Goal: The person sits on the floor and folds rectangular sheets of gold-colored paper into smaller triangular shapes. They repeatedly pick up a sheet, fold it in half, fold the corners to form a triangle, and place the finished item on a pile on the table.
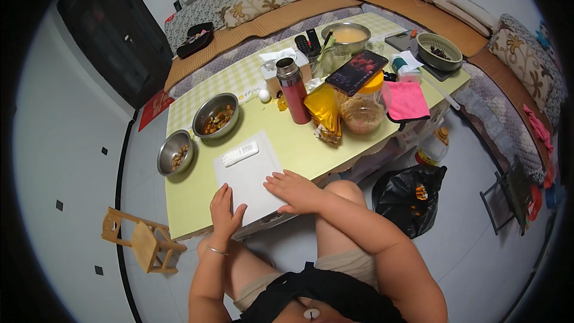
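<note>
A white sheet (259, 180), like paper or thin board, lies on the table's near edge. My left hand (226, 212) rests at its lower left edge, fingers stretched and thumb apart. Across its right edge lies my right hand (294, 191), flat with the fingers extended. Neither hand holds anything. On the upper part of the sheet sits a small white oblong object (240, 154) with grey markings; I cannot make out its kind. Left of the sheet stand two steel bowls, a larger one (233, 100) and a smaller one (161, 152), both with chopped brown food inside.
A red thermos (293, 96), gold foil packets (323, 113), a clear jar (362, 113) with a phone (357, 72) on its lid, and a pink cloth (408, 100) stand right of centre. A black bag (394, 197) lies on the floor. A small wooden chair (145, 245) stands left.
</note>
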Tool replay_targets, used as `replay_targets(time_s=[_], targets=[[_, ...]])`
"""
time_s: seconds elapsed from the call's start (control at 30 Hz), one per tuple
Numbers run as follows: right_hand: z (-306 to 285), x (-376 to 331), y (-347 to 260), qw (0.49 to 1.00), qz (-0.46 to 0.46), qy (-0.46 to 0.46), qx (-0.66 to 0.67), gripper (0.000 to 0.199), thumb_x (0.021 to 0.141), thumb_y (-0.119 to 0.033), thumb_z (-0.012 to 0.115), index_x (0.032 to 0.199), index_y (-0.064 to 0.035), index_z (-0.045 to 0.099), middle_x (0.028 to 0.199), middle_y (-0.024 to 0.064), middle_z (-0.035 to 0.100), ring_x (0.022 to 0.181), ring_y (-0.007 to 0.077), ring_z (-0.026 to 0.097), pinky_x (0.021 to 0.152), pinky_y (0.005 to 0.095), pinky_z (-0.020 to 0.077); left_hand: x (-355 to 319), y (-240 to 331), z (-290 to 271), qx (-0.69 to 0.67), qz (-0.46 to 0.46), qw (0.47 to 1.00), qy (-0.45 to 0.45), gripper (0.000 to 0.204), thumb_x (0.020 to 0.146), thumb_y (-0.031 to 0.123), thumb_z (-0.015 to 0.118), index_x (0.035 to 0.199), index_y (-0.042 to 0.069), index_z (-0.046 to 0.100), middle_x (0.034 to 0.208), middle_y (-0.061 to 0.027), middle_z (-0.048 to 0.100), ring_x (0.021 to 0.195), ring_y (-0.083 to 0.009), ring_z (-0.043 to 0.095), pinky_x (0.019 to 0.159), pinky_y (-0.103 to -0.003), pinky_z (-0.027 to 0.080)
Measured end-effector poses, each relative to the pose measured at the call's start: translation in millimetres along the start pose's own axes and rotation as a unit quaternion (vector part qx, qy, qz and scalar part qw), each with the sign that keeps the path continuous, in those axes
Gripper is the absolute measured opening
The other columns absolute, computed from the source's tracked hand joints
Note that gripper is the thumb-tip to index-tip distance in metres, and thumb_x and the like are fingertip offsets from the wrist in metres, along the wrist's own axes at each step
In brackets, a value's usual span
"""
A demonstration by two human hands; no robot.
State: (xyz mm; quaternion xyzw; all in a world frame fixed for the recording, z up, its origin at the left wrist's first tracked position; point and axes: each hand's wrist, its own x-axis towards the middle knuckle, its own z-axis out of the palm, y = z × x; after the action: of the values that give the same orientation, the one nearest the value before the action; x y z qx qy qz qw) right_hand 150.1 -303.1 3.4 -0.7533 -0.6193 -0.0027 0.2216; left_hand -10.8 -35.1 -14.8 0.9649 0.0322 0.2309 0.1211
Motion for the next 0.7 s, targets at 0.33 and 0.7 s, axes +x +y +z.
replay_targets(time_s=[0.33, 0.7], targets=[[5, 6, 14, 0.999, -0.044, -0.021, -0.013, 0.068, 0.081, -0.031, 0.078, 0.140, -0.0035, 0.055, 0.153, 0.0166, 0.048, 0.146, 0.0338, 0.039, 0.122, 0.0473, 0.0287, 4, 8, 2, 0.025, 0.006, 1.000, 0.017, 0.067, 0.085, 0.040, 0.072, 0.133, -0.005, 0.057, 0.143, -0.0241, 0.055, 0.129, -0.0422, 0.053, 0.108, -0.050, 0.040], [7, 14, 28, 0.974, -0.112, 0.144, 0.136, 0.020, 0.083, -0.020, 0.071, 0.094, -0.0040, 0.068, 0.105, 0.0161, 0.070, 0.109, 0.0385, 0.065, 0.094, 0.0468, 0.0521, 3, -4, 7, 0.000, -0.003, 1.000, 0.030, 0.068, 0.081, 0.039, 0.076, 0.134, -0.001, 0.057, 0.143, -0.0210, 0.056, 0.128, -0.0413, 0.054, 0.107, -0.050, 0.041]])
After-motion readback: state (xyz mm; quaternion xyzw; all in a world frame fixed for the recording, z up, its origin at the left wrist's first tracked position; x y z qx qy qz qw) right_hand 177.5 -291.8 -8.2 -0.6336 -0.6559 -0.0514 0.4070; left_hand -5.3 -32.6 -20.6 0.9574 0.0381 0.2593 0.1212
